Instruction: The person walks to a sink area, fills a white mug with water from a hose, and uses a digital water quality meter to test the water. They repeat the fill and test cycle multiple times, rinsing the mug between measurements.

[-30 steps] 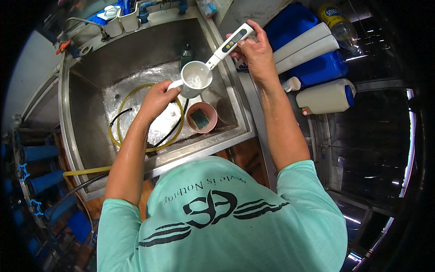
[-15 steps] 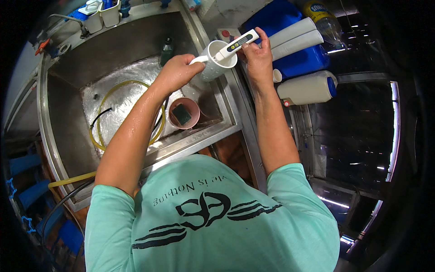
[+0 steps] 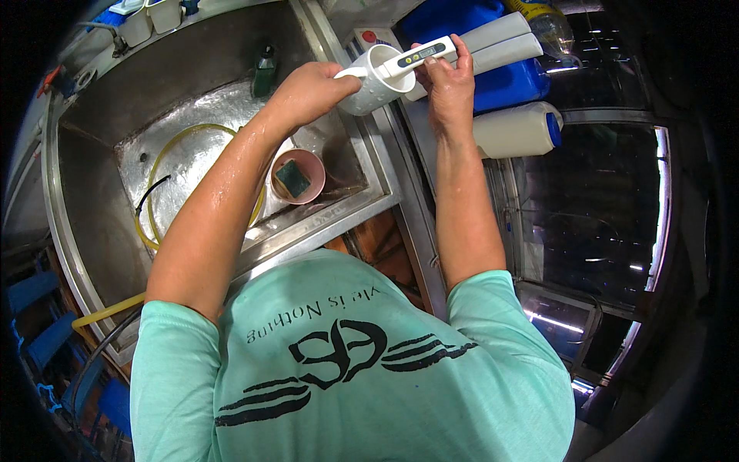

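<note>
By its handle, my left hand grips a white mug with water drops on its outside, held above the right rim of the sink. My right hand holds a white pen-shaped water tester with a small display and two yellow buttons. The tester's lower end reaches into the mug's mouth, so its tip is hidden. Whether there is liquid in the mug I cannot tell.
The steel sink holds a yellow hose, a dark green bottle and a pink bowl with a sponge. At right lie a cream jug, white tubes, a blue container and a clear bottle.
The view has shifted slightly, so the sink sits further left and higher. The tester lies at a flatter slant in the mug. Both hands keep their holds.
</note>
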### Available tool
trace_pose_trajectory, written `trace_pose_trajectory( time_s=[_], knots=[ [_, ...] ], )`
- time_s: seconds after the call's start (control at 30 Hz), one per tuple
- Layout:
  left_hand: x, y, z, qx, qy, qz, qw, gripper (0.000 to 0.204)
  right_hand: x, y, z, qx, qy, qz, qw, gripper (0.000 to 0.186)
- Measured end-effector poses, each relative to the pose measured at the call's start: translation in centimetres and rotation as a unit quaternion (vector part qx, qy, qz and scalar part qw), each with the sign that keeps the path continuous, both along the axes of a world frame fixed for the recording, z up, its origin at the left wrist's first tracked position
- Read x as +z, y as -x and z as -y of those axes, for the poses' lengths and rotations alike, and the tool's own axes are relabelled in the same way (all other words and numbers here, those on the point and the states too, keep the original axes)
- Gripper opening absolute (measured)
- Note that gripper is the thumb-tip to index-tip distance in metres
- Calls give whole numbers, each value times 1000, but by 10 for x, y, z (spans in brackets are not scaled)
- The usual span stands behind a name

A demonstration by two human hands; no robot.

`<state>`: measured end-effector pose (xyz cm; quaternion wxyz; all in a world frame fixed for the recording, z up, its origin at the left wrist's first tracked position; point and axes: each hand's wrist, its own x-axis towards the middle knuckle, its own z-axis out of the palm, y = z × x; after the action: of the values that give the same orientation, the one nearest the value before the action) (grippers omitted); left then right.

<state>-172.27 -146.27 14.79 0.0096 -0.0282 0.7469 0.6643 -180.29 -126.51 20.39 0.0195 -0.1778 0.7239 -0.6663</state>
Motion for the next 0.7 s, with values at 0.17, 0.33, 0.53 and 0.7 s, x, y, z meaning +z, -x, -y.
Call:
trace_pose_trajectory(
  time_s=[0.17,0.33,0.53,0.7],
  knots=[
    [3,2,-1,-11,22,11,1000,44,1,1,-2,2,1,-3,1000,58],
    [4,1,-3,-4,20,4,1000,43,-1,3,-4,-6,11,2,1000,57],
    [1,3,-3,-10,14,7,1000,41,-1,3,-5,-10,-3,-7,1000,57],
    [-1,8,-4,-18,13,11,1000,40,-2,4,-5,-11,4,-22,1000,57]
  ],
)
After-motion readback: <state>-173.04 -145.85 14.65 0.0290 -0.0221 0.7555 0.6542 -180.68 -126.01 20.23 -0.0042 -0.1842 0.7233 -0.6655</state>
